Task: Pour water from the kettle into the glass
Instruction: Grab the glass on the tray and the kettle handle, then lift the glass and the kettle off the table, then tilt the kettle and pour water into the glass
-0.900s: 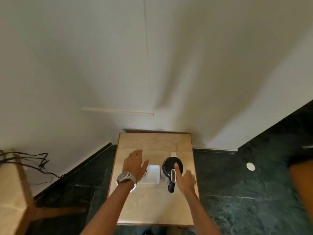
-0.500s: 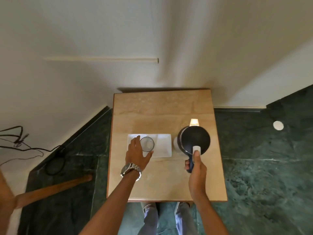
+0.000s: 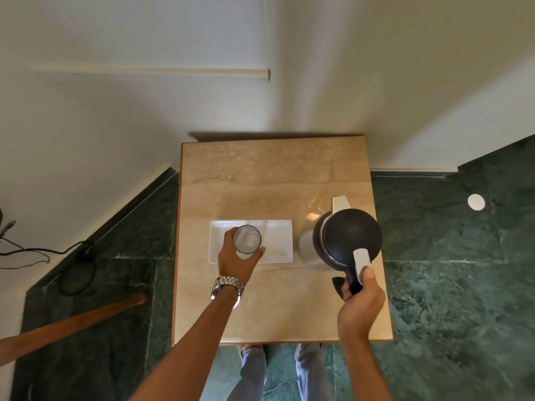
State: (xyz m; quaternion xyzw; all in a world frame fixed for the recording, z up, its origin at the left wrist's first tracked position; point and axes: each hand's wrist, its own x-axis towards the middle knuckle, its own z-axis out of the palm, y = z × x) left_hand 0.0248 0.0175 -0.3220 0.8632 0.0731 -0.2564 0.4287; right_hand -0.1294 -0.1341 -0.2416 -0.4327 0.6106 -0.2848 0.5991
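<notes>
A clear glass (image 3: 247, 243) stands upright over the left half of a white rectangular tray (image 3: 275, 244). My left hand (image 3: 236, 260), with a metal watch on the wrist, is wrapped around the glass from the near side. To the right is a kettle (image 3: 348, 237) with a black lid, white body and pale spout pointing away from me. My right hand (image 3: 360, 302) grips its dark handle, thumb resting by the white lid button. The kettle looks lifted and slightly off the table; its base is hidden.
The small beige stone table (image 3: 260, 175) stands against a white wall, on a dark green marble floor (image 3: 463, 285). A wooden leg (image 3: 72, 322) and black cables (image 3: 43, 253) lie at the left. My legs show beyond the table's near edge.
The view has tipped down and closer over the table. My left hand closed around the glass and my right hand took the kettle handle; the kettle has come up and slightly right.
</notes>
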